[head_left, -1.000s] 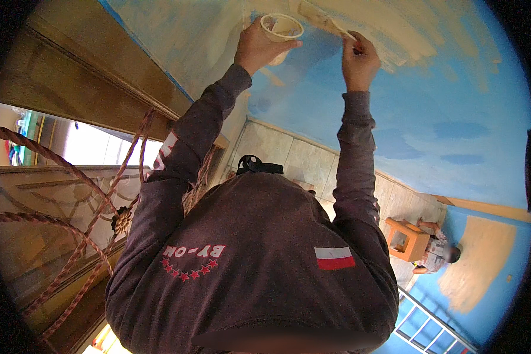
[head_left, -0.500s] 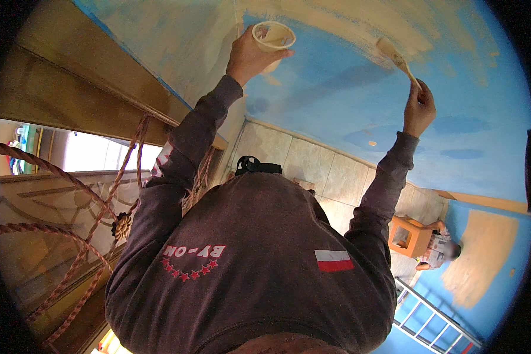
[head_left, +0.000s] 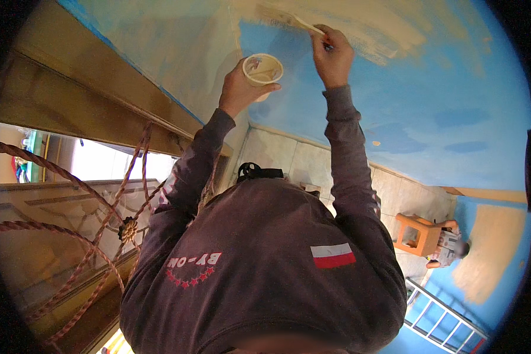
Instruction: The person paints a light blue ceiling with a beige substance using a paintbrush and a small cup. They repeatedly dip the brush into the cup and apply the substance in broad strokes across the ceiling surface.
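Observation:
My left hand (head_left: 235, 89) grips a pale cream cup (head_left: 262, 69), its round open top facing the camera and showing smeared cream paint inside. Above and to the right, my right hand (head_left: 332, 56) is closed on the handle of a paintbrush (head_left: 311, 28). The brush reaches up-left onto a band of streaky cream paint (head_left: 395, 38) on the blue wall (head_left: 430, 94); whether the bristles touch the wall I cannot tell. The cup is beside the blue area, below the brush. Both arms are raised in dark sleeves.
At left are twisted ropes (head_left: 88, 200) before a wooden decorated panel (head_left: 41, 200), with a beam (head_left: 71, 88) above. Below lies a tiled floor (head_left: 265, 147). At lower right, another person (head_left: 445, 248) is beside an orange box-like stool (head_left: 416, 235), near an aluminium ladder (head_left: 439, 318).
My left hand and cup have moved lower. My right hand with the brush went rightward and down, then came back up and left to the cream band.

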Demonstrator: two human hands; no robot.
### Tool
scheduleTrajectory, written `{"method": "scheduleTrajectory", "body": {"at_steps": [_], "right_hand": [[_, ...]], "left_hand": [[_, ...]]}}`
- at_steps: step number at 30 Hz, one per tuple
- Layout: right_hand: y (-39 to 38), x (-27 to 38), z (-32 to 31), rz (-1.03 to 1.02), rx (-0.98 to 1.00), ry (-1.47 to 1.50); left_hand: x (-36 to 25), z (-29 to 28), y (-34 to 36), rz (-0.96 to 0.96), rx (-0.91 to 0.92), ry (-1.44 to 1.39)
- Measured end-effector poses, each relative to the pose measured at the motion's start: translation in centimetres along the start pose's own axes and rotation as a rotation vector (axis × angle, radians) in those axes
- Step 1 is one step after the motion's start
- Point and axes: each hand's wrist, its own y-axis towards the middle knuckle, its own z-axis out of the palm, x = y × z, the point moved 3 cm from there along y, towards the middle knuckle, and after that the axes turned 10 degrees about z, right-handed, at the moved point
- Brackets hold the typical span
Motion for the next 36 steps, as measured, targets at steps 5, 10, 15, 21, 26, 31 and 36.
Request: {"method": "scheduleTrajectory", "body": {"at_steps": [5, 10, 15, 21, 26, 31, 36], "right_hand": [[1.6, 0.2, 3.0, 0.012, 0.025, -0.059], [1.8, -1.9, 0.6, -0.004, -0.049, -0.132], [1.8, -3.3, -6.0, 0.079, -0.102, -0.243], [1.8, -5.7, -14.1, 0.12, -0.214, -0.4], [0.8, -7.9, -19.9, 0.171, -0.299, -0.489], [-0.5, -8.0, -23.4, 0.255, -0.357, -0.526], [-2.4, -7.7, -23.6, 0.293, -0.253, -0.441]], "left_hand": [[1.2, -0.9, -0.8, -0.042, -0.021, 0.015], [1.2, -1.7, -1.0, -0.089, -0.019, -0.007], [0.8, -0.9, -0.7, -0.041, -0.028, -0.019], [-1.7, 0.6, 0.0, -0.053, 0.056, -0.029], [-1.9, 1.9, 0.0, 0.03, 0.08, -0.039], [-1.7, 2.3, -0.1, 0.063, 0.098, -0.017], [-2.0, 1.7, -0.6, 0.042, 0.099, -0.009]]}}
